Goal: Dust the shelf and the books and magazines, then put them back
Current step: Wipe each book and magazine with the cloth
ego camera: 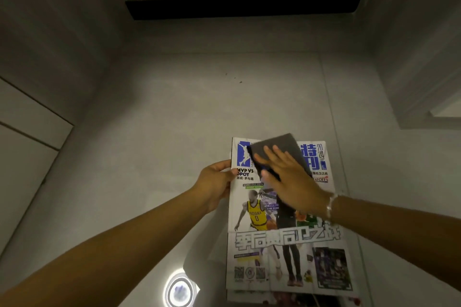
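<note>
Magazine (287,232) is held out flat over the floor (174,119), cover up. Probably so the dust drops clear of the shelf and the cover gives a firm face to wipe.

Left hand (214,184) is closed on the magazine's left edge near the top, thumb on the cover, fingers underneath. That grip steadies it against the wiping push. One-edge hold, so the far side may sag if pressed hard.

Right hand (289,182) lies flat, fingers spread, pressing a dark cloth (277,149) onto the upper part of the cover. It's a palm press, not a pinch. The cloth covers part of the masthead; the lower half of the cover is uncovered.

Around: a second printed thing (287,300) peeks out under the magazine's bottom edge, can't tell what. A round light reflection (179,291) shows on the floor. Cabinet panels (32,132) stand left, a dark recess (244,6) ahead. Shelf not clearly in view.

Nothing blocks the wipe path down the cover.
</note>
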